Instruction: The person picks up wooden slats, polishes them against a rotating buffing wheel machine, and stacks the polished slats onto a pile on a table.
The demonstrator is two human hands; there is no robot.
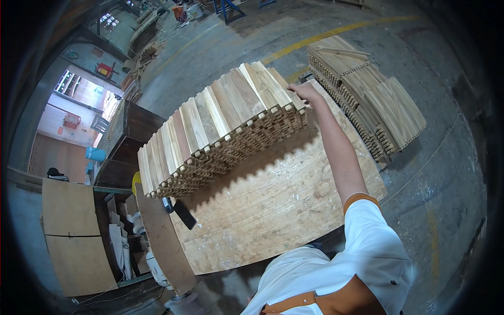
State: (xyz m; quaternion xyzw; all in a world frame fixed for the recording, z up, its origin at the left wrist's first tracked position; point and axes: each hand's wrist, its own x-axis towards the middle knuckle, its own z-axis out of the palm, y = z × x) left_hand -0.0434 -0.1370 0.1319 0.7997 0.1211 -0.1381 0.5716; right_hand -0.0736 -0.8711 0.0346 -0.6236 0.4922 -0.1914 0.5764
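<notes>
Over the worn counter [273, 210], touching the slat stack [214, 113] with the right grip [304, 93], cannot tell whether clamped; might topple it by tugging unevenly.

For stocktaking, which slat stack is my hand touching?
The stack on the worktable; your right hand touches its right end. The other stack sits untouched.

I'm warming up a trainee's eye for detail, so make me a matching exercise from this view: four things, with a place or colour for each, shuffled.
Column one:
1. Right hand
2. Phone
3. Pail
4. Floor line

Column two:
A. Blue
B. At the right end of the slat stack
C. Yellow
D. Black, on the wooden table

Pairs: 1-B, 2-D, 3-A, 4-C
</notes>
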